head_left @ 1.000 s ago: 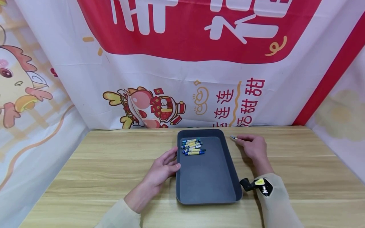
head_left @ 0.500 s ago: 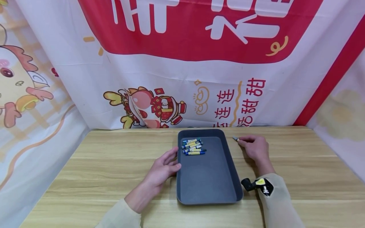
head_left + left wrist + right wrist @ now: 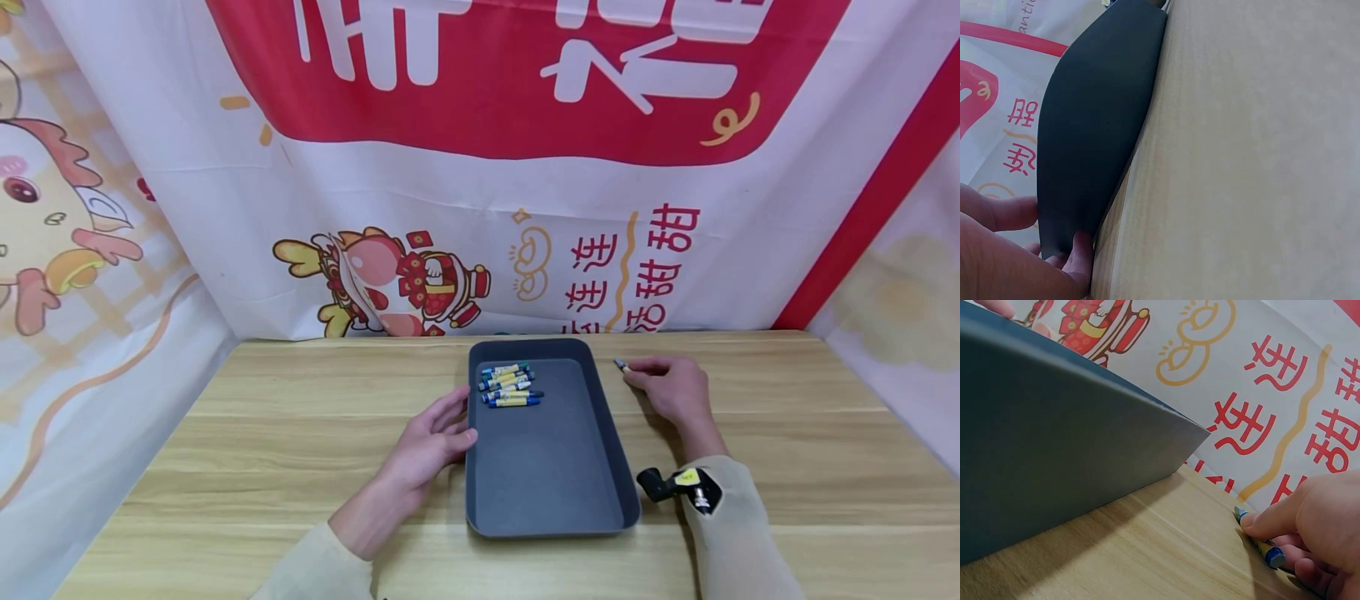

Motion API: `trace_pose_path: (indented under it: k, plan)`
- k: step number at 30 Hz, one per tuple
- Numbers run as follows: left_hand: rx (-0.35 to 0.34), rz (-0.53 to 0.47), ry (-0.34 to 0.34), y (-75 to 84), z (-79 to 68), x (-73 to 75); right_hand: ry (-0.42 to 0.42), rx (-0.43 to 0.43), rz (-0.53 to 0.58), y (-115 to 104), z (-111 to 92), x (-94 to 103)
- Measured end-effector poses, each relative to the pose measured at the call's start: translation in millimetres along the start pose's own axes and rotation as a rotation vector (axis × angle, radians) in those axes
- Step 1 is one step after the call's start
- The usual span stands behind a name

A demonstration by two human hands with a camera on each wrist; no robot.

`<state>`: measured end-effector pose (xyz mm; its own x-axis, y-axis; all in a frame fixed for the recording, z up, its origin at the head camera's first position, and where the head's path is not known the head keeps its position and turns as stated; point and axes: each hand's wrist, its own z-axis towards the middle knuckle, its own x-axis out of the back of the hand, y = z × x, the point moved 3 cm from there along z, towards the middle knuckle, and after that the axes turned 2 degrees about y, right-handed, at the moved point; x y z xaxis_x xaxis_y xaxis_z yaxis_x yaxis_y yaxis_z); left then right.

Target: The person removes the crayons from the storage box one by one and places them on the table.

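Note:
A dark grey tray (image 3: 551, 467) lies on the table with several crayons (image 3: 510, 387) side by side in its far left part. They have yellow wrappers and blue or green ends. My left hand (image 3: 427, 437) holds the tray's left wall; in the left wrist view, its fingers (image 3: 1016, 213) reach from the rim to the foot of the wall. Off the tray's far right corner, my right hand (image 3: 671, 390) pinches one crayon (image 3: 1269, 551) low over the wood. This crayon has a pale blue tip and a dark blue back end; the fingers cover most of its wrapper.
The wooden table (image 3: 300, 450) extends on both sides of the tray. A printed cloth (image 3: 480, 192) with red and white patterns hangs along the table's far edge. A small black device (image 3: 678, 487) sits on the right sleeve, close to the tray's right wall.
My right hand has shifted slightly to the right with the crayon, whose tip now shows at a steeper slant. The left hand, the tray and the crayons in it stay in place.

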<state>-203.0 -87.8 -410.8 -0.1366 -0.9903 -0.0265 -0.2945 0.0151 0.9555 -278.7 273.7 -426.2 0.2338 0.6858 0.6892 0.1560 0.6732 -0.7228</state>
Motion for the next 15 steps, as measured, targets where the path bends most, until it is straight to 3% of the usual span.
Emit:
trace_pose_path:
  k: [15]
  plan:
    - [0.010, 0.007, -0.005, 0.0, -0.2, 0.5, -0.046, -0.039, 0.017, 0.1, 0.2, -0.7]
